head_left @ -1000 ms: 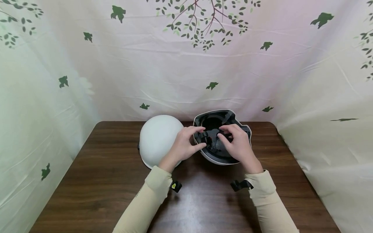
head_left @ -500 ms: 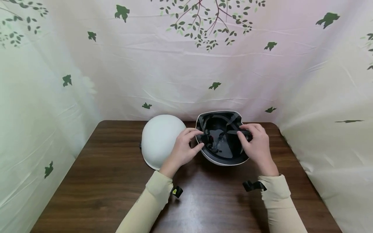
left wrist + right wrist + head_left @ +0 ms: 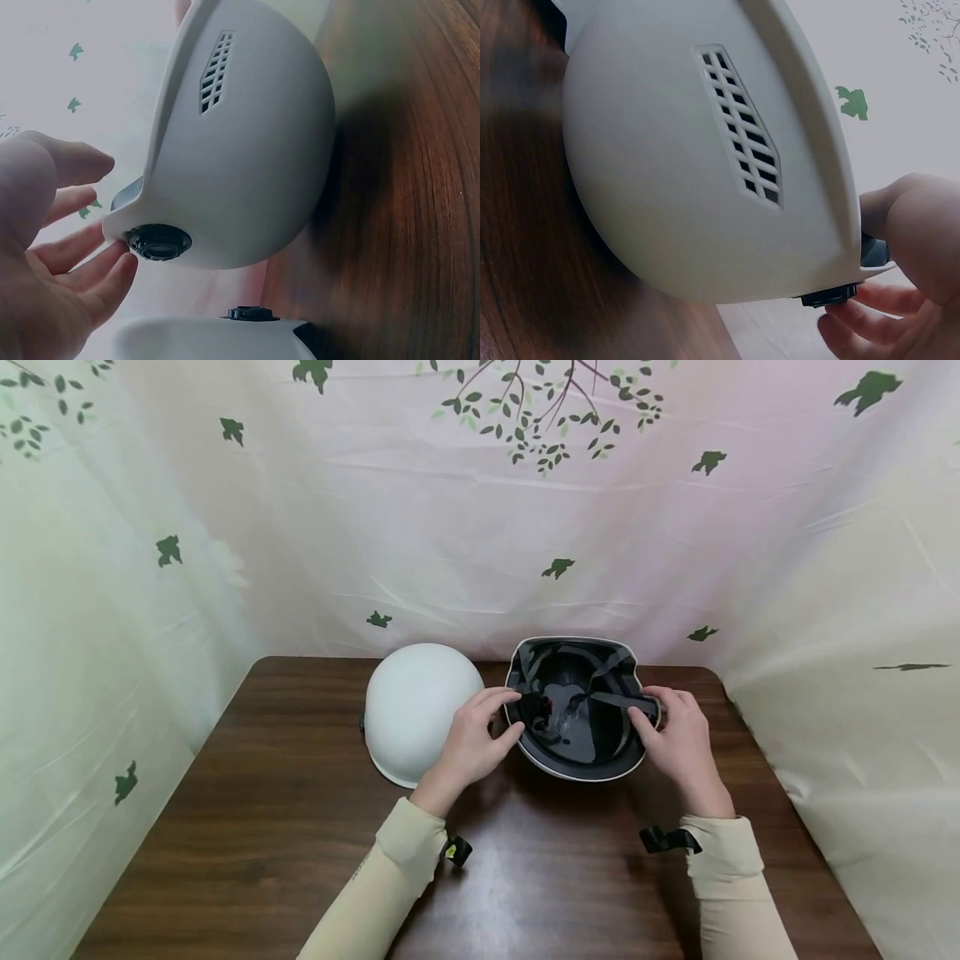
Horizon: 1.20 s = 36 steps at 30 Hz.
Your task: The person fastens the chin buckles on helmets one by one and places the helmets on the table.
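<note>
An upturned white helmet with a black padded inside rests on its crown. My left hand is at its left edge; in the left wrist view the fingertips touch the outside by a black round knob, while the thumb stands apart from the rim. At the opposite edge my right hand pinches the rim, thumb on the inner side and fingers outside by another black knob. Dark straps lie within the helmet. A second white helmet, dome up, sits close behind my left hand.
Both helmets stand near the back of a brown wooden table. A pale curtain with leaf and bird prints hangs right behind the table and along both sides. A slotted vent shows on the upturned helmet's side.
My right hand has moved right, from inside the upturned helmet out to its right edge. The helmet has turned slightly, and a strap now stretches toward that edge. My left hand has stayed nearly in place.
</note>
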Each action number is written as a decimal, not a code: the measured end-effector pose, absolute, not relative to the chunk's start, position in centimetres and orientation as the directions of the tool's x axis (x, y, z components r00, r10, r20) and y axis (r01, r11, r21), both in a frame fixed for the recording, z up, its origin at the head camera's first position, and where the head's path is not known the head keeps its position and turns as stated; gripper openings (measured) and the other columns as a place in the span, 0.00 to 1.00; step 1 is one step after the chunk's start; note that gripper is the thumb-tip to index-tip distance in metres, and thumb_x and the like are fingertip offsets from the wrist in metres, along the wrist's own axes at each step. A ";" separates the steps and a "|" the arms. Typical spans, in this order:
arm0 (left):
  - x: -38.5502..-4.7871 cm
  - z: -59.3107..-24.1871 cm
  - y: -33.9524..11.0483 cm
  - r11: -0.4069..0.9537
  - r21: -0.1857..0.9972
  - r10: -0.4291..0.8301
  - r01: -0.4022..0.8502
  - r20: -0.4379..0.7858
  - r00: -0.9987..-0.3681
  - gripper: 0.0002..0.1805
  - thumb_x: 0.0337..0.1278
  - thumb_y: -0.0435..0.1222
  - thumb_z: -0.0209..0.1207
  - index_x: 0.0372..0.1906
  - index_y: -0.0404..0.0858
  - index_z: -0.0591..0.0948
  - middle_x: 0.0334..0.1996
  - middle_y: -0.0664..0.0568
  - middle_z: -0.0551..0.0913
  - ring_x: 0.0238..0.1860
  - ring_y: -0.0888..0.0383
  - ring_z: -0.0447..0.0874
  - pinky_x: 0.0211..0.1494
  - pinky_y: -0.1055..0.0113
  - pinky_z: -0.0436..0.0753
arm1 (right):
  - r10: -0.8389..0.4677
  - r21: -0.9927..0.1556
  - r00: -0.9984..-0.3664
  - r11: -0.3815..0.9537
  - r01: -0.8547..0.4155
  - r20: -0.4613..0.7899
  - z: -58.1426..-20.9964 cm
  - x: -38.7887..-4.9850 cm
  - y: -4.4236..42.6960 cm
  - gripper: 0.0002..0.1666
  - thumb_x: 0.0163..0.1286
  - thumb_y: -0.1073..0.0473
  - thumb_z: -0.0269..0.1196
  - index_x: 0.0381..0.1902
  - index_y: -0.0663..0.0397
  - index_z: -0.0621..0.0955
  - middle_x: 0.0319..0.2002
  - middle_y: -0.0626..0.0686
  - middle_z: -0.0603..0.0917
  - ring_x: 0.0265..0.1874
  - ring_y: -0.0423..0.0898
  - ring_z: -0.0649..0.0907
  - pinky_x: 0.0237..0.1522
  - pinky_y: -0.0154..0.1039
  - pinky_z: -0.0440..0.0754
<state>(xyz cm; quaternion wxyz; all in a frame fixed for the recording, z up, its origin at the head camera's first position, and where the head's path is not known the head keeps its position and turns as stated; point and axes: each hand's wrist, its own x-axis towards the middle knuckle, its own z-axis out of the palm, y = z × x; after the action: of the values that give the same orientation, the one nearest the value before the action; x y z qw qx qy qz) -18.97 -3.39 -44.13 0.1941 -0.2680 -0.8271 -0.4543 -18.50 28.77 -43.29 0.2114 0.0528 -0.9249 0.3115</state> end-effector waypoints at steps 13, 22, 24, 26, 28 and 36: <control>-18.7 -45.2 -2.8 0.449 0.692 0.163 0.565 0.559 -0.813 0.15 0.59 0.28 0.70 0.52 0.34 0.87 0.51 0.44 0.87 0.47 0.47 0.86 0.48 0.52 0.88 | 0.055 -0.576 -0.889 0.780 -0.246 0.454 -43.0 -18.5 29.1 0.25 0.73 0.57 0.69 0.62 0.66 0.80 0.52 0.67 0.83 0.41 0.59 0.84 0.38 0.20 0.70; -18.3 -46.4 -1.7 0.429 0.704 0.123 0.566 0.575 -0.809 0.15 0.55 0.26 0.69 0.49 0.29 0.87 0.51 0.40 0.88 0.41 0.46 0.88 0.44 0.55 0.90 | 0.081 -0.587 -0.844 0.753 -0.297 0.531 -42.2 -18.0 28.9 0.26 0.71 0.60 0.69 0.63 0.67 0.79 0.54 0.67 0.82 0.48 0.61 0.84 0.36 0.15 0.71; -18.3 -46.7 -1.4 0.437 0.700 0.101 0.565 0.586 -0.804 0.14 0.53 0.26 0.69 0.47 0.29 0.87 0.48 0.41 0.89 0.38 0.45 0.87 0.43 0.55 0.88 | 0.075 -0.589 -0.831 0.741 -0.324 0.551 -42.0 -18.0 28.8 0.26 0.72 0.61 0.68 0.63 0.67 0.79 0.53 0.66 0.82 0.46 0.57 0.84 0.37 0.14 0.72; -18.3 -46.9 -1.2 0.455 0.692 0.089 0.561 0.592 -0.801 0.14 0.52 0.26 0.69 0.47 0.30 0.87 0.47 0.42 0.89 0.38 0.45 0.87 0.43 0.55 0.86 | 0.080 -0.596 -0.821 0.728 -0.339 0.565 -41.9 -18.0 28.7 0.25 0.72 0.61 0.68 0.64 0.65 0.80 0.52 0.64 0.82 0.46 0.48 0.83 0.39 0.13 0.72; -18.3 -47.1 -1.0 0.470 0.687 0.090 0.554 0.587 -0.804 0.15 0.52 0.27 0.69 0.47 0.31 0.87 0.48 0.42 0.89 0.42 0.45 0.87 0.46 0.55 0.86 | 0.092 -0.610 -0.816 0.712 -0.347 0.571 -41.8 -18.0 28.6 0.24 0.74 0.61 0.66 0.64 0.64 0.80 0.53 0.63 0.82 0.46 0.38 0.81 0.42 0.12 0.73; -17.9 -47.3 -0.5 0.501 0.717 0.147 0.484 0.481 -0.864 0.17 0.58 0.31 0.69 0.53 0.34 0.87 0.53 0.44 0.88 0.52 0.48 0.87 0.54 0.54 0.86 | 0.145 -0.667 -0.785 0.631 -0.395 0.602 -41.6 -18.1 28.6 0.19 0.83 0.60 0.55 0.63 0.64 0.82 0.55 0.63 0.83 0.47 0.26 0.76 0.49 0.19 0.71</control>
<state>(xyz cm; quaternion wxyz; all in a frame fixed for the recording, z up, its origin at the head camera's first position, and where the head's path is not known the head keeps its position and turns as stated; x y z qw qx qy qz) -17.91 -0.52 -47.33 0.1820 -0.1862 -0.8469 -0.4636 -18.06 28.58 -41.62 0.3196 0.0740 -0.8446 0.4231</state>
